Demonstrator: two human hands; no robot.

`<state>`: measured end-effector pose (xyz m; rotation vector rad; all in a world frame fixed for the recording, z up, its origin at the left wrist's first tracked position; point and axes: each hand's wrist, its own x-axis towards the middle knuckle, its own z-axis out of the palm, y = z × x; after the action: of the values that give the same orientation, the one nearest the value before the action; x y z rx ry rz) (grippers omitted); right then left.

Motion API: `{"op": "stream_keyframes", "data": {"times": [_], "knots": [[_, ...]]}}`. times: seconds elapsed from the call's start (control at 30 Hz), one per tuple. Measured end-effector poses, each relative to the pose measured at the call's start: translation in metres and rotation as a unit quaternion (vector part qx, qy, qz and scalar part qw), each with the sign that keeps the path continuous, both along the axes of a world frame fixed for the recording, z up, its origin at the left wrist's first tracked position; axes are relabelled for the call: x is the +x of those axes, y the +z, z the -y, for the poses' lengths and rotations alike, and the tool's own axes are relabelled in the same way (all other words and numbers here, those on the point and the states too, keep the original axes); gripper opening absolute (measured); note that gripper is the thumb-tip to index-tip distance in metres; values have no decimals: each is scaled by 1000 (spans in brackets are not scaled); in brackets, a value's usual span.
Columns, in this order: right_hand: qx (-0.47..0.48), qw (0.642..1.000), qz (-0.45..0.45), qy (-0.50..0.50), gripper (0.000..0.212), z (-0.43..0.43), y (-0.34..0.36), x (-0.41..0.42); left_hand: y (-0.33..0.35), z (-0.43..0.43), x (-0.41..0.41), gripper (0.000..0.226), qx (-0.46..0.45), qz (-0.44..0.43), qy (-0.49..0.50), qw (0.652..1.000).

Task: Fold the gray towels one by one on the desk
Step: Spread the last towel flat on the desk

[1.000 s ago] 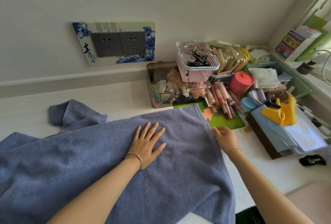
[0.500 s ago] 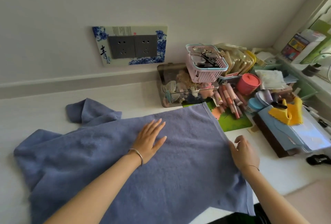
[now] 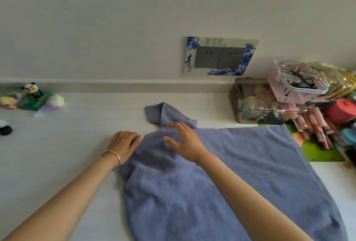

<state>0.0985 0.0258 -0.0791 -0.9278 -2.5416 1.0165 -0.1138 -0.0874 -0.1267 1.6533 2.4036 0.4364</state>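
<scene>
A blue-gray towel lies spread on the white desk, its far left corner bunched up and folded over. My left hand rests at the towel's left edge, fingers curled onto the cloth there; whether it pinches the edge is hard to tell. My right hand hovers over the towel just below the bunched corner, fingers spread, holding nothing. Both forearms reach in from the bottom of the view and cover parts of the towel.
At the back right stand a clear box, a pink basket, a red jar, several pens and a green mat. A panda figure on a green packet sits at far left. A wall socket plate hangs above.
The view has swung left. My left hand slid from the towel's middle to its left edge. My right hand left the right edge and crossed over to the bunched far corner.
</scene>
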Motion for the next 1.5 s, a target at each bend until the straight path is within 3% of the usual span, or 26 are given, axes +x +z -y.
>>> {"op": "stream_keyframes", "data": {"times": [0.1,0.2,0.27,0.33,0.4,0.47,0.53,0.6,0.67,0.73,0.8,0.83,0.97,1.07,1.17,1.27,1.33,1.37,1.43,1.5], "knots": [[75,986,116,91,54,19,-3,-50,15,15,-11,66,52,44,-30,997],[133,962,190,142,33,29,1,-68,30,27,-24,82,69,79,-52,993],[34,971,179,156,44,31,16,-64,37,27,-30,86,78,123,-41,989],[-129,972,130,146,35,31,39,-53,44,28,-36,83,57,216,-5,975],[-206,969,74,111,21,19,61,-30,54,25,-35,89,26,322,9,946],[-207,974,53,69,17,2,80,-6,70,23,-26,83,24,378,0,926],[-165,978,114,57,16,-6,90,3,88,21,-13,66,52,384,-21,922],[-132,969,188,95,25,5,97,-6,101,16,0,56,84,374,-59,922],[-150,961,197,123,44,26,100,-26,109,11,10,55,115,347,-103,925],[-152,968,165,112,56,45,108,-44,118,5,15,52,131,330,-128,926],[-162,979,92,81,39,49,123,-45,133,1,16,59,135,339,-136,921],[-187,979,56,64,42,46,133,-40,138,0,14,67,124,356,-122,918],[-286,957,-13,45,84,23,160,3,148,3,1,86,-12,371,-93,924],[-337,939,-52,37,93,9,166,32,152,15,-11,109,-99,362,-129,918],[-384,916,-106,43,85,1,170,50,183,30,-26,119,-89,354,-111,924],[-403,903,-134,66,76,-2,174,52,229,48,-35,96,-28,427,-141,893],[-406,898,-152,67,86,-3,178,46,268,64,-37,69,-12,465,-174,868],[-407,900,-146,63,91,-4,181,42,285,69,-39,56,-6,462,-188,867],[-394,910,-99,76,81,-6,187,28,313,80,-45,46,-18,443,-204,873],[-335,938,-17,87,78,-5,190,8,322,82,-53,53,-67,404,-186,893]]}}
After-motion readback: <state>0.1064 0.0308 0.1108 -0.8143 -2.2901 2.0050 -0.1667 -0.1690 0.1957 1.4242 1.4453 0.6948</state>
